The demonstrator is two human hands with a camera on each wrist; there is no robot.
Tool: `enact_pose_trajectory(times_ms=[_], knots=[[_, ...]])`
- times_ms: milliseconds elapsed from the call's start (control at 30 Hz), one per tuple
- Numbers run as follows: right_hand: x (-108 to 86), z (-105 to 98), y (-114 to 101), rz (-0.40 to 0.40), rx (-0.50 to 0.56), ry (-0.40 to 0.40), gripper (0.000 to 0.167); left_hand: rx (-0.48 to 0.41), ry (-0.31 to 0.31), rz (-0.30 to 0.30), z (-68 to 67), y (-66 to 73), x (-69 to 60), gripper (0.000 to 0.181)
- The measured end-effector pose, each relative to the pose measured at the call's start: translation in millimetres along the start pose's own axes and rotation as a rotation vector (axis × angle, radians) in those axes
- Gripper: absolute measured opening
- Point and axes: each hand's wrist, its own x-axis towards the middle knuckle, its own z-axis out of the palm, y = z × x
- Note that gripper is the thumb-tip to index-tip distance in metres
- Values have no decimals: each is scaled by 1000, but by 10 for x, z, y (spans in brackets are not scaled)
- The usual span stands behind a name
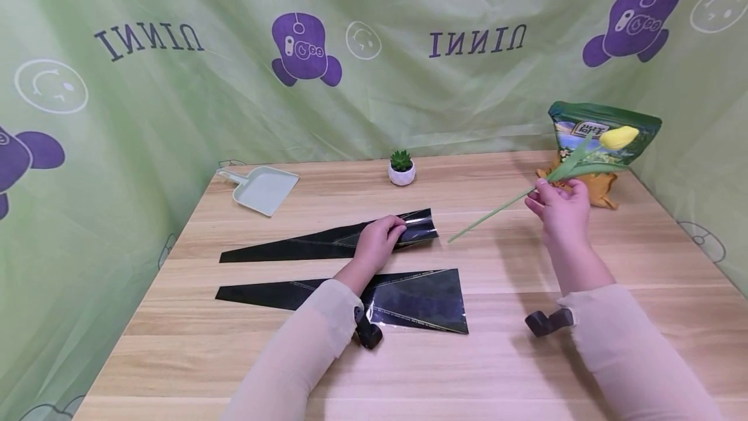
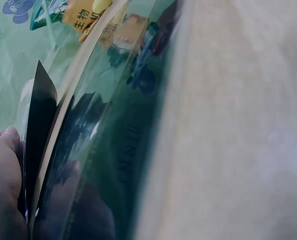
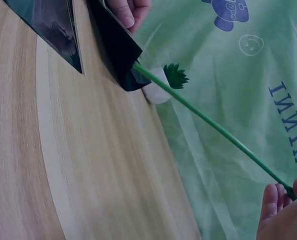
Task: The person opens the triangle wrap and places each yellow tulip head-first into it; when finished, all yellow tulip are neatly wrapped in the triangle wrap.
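Note:
My left hand (image 1: 376, 242) pinches the upper side of a black flower sleeve (image 1: 280, 250) near its wide right end. That mouth gapes somewhat in the right wrist view. My right hand (image 1: 562, 213) holds an artificial yellow tulip (image 1: 619, 138) by its green stem (image 3: 213, 124), just below the leaves. The flower head points up and right, and the stem slants down left. Its lower tip is beside the sleeve's mouth; whether they touch I cannot tell. A second black flower sleeve (image 1: 417, 301) lies flat nearer me, partly under my left forearm.
A small potted succulent (image 1: 402, 171) stands at the back middle. At the back left lies a pale green dustpan (image 1: 265, 190). A green printed bag (image 1: 637, 119) with an orange-brown item (image 1: 602, 190) below it stands at the back right. Green curtain (image 1: 374, 96) surrounds the wooden table (image 1: 175, 356).

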Motion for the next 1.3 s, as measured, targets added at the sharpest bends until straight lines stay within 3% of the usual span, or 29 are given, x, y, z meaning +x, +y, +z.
enact_pose_trajectory(times_ms=[133, 300, 467, 567, 1000, 1300], knots=[[31, 60, 88, -13, 32, 84, 34, 8, 10, 17, 8, -2, -2, 18], [10, 130, 265, 1, 13, 107, 32, 10, 41, 56, 9, -3, -21, 19], [-54, 198, 456, 37, -27, 85, 32, 31, 87, 104, 14, 2, -50, 17], [-92, 233, 562, 46, -44, 66, 31, 32, 85, 97, 13, 9, -49, 16], [-235, 354, 917, 10, -160, 32, 31, 38, 46, 57, 22, 10, -26, 17], [-369, 446, 1086, 64, -194, -43, 31, 2, 16, 64, 20, 77, -43, 19]])
